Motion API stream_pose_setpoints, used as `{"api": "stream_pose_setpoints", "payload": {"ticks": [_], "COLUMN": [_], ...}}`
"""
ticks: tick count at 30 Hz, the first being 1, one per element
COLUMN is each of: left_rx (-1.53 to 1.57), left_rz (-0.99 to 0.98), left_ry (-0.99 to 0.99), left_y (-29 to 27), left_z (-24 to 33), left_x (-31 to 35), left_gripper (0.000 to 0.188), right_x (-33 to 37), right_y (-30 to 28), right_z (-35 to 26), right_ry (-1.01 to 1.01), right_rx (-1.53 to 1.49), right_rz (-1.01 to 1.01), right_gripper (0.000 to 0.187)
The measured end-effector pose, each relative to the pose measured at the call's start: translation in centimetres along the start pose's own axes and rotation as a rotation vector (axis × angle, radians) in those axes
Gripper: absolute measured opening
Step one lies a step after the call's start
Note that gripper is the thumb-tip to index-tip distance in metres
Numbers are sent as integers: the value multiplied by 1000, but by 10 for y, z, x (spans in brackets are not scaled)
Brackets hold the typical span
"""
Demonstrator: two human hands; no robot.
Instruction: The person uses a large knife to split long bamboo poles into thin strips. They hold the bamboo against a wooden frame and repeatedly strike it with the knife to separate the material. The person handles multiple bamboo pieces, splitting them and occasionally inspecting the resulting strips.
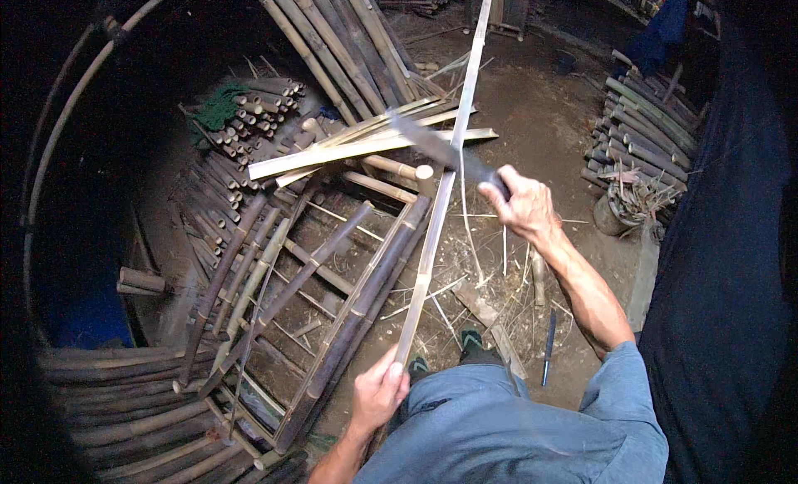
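My left hand [381, 392] is closed around the near end of a long split bamboo strip [430, 249], close to my body. From there the strip slants up and away past the top of the view. In my right hand [525, 208] is a machete [436, 147], its blade blurred and lying across the strip about halfway along. A thin bamboo sliver [468, 222] peels off at the blade and hangs toward the floor. Left of the strip, several wide split bamboo pieces [366, 154] lie across the end of a bamboo frame [357, 309].
A long-bladed tool [549, 343] lies on the floor at right, among scattered shavings. Stacked bamboo lengths [644, 122] and a container of shavings [613, 214] stand farther right. Cut bamboo tubes [216, 193] pile up on the left; long poles [341, 43] lean beyond.
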State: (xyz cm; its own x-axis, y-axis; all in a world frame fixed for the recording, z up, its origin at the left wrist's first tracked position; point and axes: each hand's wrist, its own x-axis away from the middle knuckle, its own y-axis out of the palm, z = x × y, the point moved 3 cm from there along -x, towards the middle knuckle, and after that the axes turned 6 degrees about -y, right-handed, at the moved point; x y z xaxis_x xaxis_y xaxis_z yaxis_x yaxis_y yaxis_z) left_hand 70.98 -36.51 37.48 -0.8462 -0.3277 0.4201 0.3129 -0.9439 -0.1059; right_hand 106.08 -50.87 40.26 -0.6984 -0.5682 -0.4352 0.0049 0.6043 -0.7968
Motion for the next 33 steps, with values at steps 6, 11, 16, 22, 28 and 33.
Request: {"api": "stream_pose_setpoints", "payload": {"ticks": [6, 11, 16, 22, 28, 33], "left_rx": [41, 176, 668, 367, 113, 43], "left_rz": [-46, -290, -558, -282, -22, -7], "left_ry": [-129, 76, 273, 84, 171, 74], "left_y": [-24, -53, -6, 19, 22, 9], "left_z": [-72, -110, 51, 88, 69, 51], "left_x": [72, 53, -79, -105, -61, -51], "left_gripper": [39, 61, 70, 40, 41, 40], "right_x": [-34, -39, -38, -16, -1, 27], "right_y": [-44, -60, -52, -46, -39, -13], "right_z": [71, 42, -7, -21, -25, -57], "right_ry": [227, 17, -126, -221, -231, -523], "right_rx": [92, -17, -252, -34, 8, -4], "right_rz": [98, 123, -8, 97, 119, -114], "right_gripper": [46, 48, 37, 43, 46, 47]}}
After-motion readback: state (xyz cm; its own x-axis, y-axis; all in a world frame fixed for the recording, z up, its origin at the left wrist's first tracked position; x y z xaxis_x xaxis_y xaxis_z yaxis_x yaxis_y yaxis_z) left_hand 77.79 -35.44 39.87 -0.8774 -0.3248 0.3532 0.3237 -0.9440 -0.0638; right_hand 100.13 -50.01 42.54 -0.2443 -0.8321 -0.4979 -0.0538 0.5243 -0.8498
